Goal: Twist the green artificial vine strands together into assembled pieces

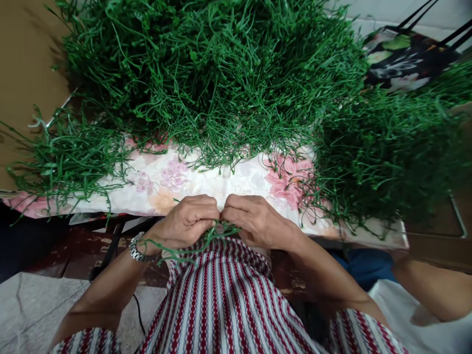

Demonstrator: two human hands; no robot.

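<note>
My left hand (193,220) and my right hand (254,221) meet knuckle to knuckle just above my lap, at the front edge of the table. Both are closed around thin green stems (212,236), whose ends trail below the fingers and across my left wrist. A large heap of green stems with small tips (221,73) covers the back of the floral tablecloth (224,183). Smaller piles lie at the left (73,157) and at the right (379,157). What lies inside my fists is hidden.
Brown cardboard (29,88) stands at the left. A dark floral bag (405,61) with black straps sits at the back right. Another person's bare arm (435,287) is at the lower right, close to my right elbow. A dark red bench (84,255) shows under the table.
</note>
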